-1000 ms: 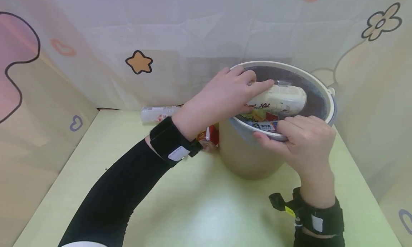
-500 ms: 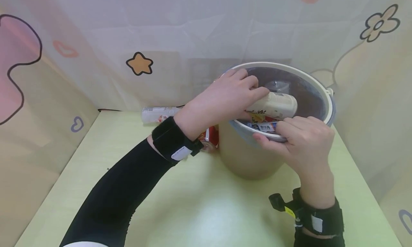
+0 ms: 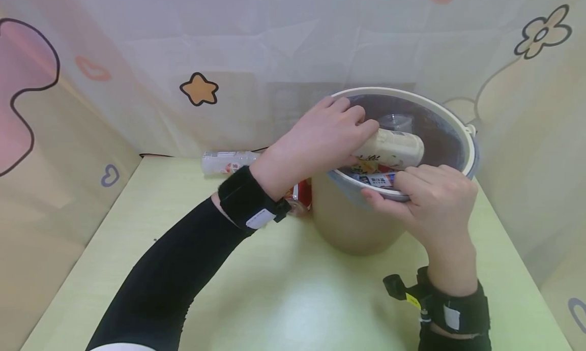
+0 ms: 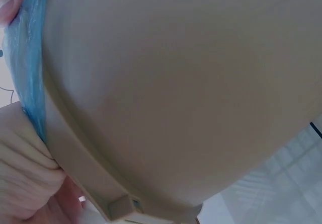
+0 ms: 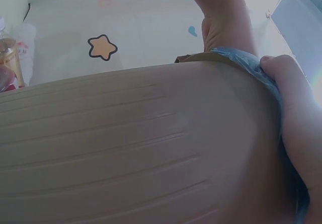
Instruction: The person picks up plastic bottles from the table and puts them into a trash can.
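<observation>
In the head view my left hand (image 3: 327,135) reaches over the left rim of a beige trash can (image 3: 357,224). It grips the near end of a cream-coloured bottle (image 3: 398,148), thumb below and fingers over the top; part of the bottle is hidden under the hand. My right hand (image 3: 435,203) grips the can's front rim, its thumb outside over the bluish liner bag (image 5: 246,60). The can tilts toward me. Inside it, colourful wrappers (image 3: 377,179) and a clear plastic container (image 3: 396,122) show beneath and behind the bottle.
Left of the can, a clear plastic bottle (image 3: 226,163) lies on the pale green table (image 3: 274,300). A red-labelled bottle (image 3: 299,196) lies against the can's left side, partly behind my left wrist. A patterned curtain (image 3: 293,51) hangs behind.
The cream bottle has dropped lower and shifted left in the can with my left hand, which drew slightly back. The clear container behind it now shows more. My right hand stays put.
</observation>
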`<action>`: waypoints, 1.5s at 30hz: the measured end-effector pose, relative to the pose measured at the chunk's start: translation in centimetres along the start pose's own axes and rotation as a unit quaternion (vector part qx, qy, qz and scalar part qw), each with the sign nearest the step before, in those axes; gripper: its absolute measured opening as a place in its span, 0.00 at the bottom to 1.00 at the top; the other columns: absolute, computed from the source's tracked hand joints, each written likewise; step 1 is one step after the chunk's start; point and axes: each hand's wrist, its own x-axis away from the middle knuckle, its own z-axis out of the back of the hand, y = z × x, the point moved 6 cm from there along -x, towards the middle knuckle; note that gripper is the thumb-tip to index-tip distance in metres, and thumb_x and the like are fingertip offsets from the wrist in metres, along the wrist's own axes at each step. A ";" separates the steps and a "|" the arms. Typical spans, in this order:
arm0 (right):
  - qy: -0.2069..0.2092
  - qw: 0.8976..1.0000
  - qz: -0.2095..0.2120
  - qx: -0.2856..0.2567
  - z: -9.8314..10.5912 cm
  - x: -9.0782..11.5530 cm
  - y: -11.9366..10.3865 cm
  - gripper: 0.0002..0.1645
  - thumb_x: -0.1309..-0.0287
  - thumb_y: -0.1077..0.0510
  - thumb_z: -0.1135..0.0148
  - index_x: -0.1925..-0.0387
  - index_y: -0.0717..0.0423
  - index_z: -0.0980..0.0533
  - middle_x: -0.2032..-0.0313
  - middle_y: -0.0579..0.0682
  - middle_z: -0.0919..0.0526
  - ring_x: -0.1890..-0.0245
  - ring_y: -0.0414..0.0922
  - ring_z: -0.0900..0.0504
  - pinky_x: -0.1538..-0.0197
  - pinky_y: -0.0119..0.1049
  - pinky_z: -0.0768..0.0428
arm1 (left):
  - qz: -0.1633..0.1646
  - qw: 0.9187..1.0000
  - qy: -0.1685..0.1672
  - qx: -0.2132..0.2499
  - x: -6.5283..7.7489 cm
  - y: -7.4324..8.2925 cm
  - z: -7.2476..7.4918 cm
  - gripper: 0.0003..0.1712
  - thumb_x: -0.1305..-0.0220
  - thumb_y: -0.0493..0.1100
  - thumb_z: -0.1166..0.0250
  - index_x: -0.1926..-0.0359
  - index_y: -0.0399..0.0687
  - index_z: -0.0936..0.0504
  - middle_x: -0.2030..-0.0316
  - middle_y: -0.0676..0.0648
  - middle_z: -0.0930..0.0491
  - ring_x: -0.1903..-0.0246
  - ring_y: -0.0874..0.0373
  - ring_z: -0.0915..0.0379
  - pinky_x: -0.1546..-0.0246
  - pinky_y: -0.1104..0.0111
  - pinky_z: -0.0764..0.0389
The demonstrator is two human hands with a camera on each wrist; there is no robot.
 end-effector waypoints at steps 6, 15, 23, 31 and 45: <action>-0.003 1.000 0.001 -0.002 0.0 0.1 0.1 0.46 0.37 0.23 0.45 0.93 0.51 0.44 0.92 0.44 0.46 0.89 0.42 0.52 0.80 0.37 0.57 | 0.000 1.000 0.026 -0.015 -0.2 0.1 0.5 0.17 0.29 0.42 0.43 0.42 0.52 0.21 0.53 0.49 0.19 0.49 0.48 0.25 0.46 0.57 0.26; 0.000 1.000 0.006 -0.013 0.0 0.0 0.2 0.47 0.37 0.23 0.44 0.93 0.50 0.45 0.92 0.44 0.47 0.87 0.41 0.53 0.78 0.35 0.57 | -0.008 1.000 -0.013 -0.004 -0.4 -0.5 0.8 0.26 0.36 0.54 0.33 0.40 0.52 0.24 0.50 0.48 0.20 0.47 0.48 0.25 0.46 0.56 0.26; 0.000 1.000 0.005 -0.014 -0.1 -0.1 0.1 0.47 0.37 0.22 0.44 0.93 0.51 0.46 0.91 0.44 0.48 0.87 0.41 0.54 0.78 0.36 0.57 | -0.020 0.999 -0.022 0.018 0.2 -1.5 1.8 0.27 0.38 0.50 0.32 0.39 0.51 0.24 0.46 0.47 0.21 0.43 0.48 0.26 0.41 0.54 0.27; -0.004 1.000 0.002 -0.007 0.0 0.1 0.4 0.47 0.37 0.22 0.45 0.92 0.51 0.46 0.92 0.45 0.47 0.88 0.42 0.53 0.79 0.37 0.57 | -0.040 0.999 -0.002 0.032 0.4 -1.5 2.4 0.24 0.35 0.47 0.33 0.39 0.52 0.22 0.43 0.48 0.21 0.39 0.48 0.27 0.31 0.55 0.32; 0.002 1.000 0.002 -0.019 0.1 -0.1 0.3 0.47 0.37 0.23 0.44 0.92 0.51 0.47 0.91 0.45 0.47 0.88 0.42 0.54 0.78 0.36 0.57 | -0.024 0.993 0.081 0.083 2.1 -2.1 4.1 0.22 0.31 0.50 0.38 0.39 0.49 0.20 0.42 0.46 0.22 0.40 0.46 0.30 0.38 0.56 0.29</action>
